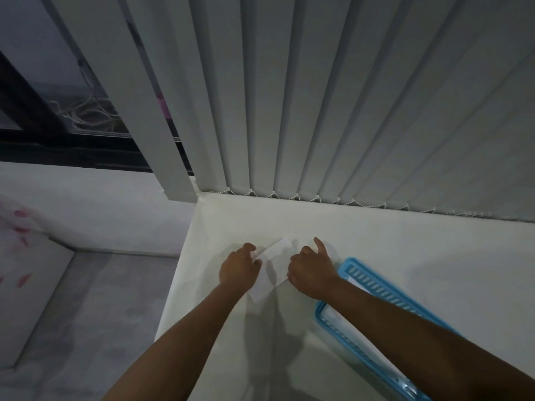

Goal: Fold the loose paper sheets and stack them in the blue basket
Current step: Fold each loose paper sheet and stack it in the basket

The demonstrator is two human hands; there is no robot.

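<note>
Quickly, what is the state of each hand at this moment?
Left hand: curled fingers grip the left edge of the paper sheet.
Right hand: fingers curled at the sheet's right edge; gripping or only pressing cannot be told.

Nothing fancy on my feed, just two bare arms. Left hand (238,266) and right hand (311,270) are both uncovered, and the forearms (185,337) are bare right to the frame edge (as far as my view goes).
</note>
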